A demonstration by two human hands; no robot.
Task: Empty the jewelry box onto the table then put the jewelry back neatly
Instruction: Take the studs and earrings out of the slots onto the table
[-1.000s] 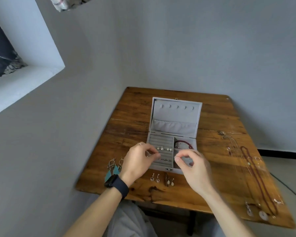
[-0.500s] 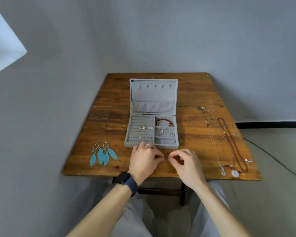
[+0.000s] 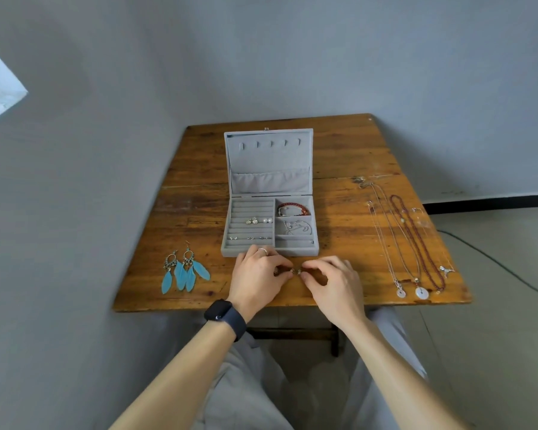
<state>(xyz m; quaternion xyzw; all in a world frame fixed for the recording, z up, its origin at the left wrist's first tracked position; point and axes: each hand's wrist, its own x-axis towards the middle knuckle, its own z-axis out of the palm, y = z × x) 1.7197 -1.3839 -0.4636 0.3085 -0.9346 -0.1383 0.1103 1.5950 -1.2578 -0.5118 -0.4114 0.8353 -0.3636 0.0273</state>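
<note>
Left hand [image 3: 257, 276] and right hand [image 3: 334, 282] meet over the near part of the table [image 3: 339, 156], fingers curled, thumb and forefinger tips pinching the small earrings [image 3: 295, 271] between them. Two blue feather earrings [image 3: 185, 271] lie to the left, and at least three necklaces [image 3: 416, 240] to the right. Just beyond the hands is the open jewelry box [image 3: 298, 252] — studs [image 3: 258, 220] in its ring rolls, a red bracelet [image 3: 293, 208] in the far compartment, a silver chain [image 3: 295, 226] in the middle one.

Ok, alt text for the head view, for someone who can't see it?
The left hand and right hand pinch small earrings at a wooden table, before an open jewelry box holding a red bracelet and studs. Blue feather earrings lie left, necklaces right.
</note>
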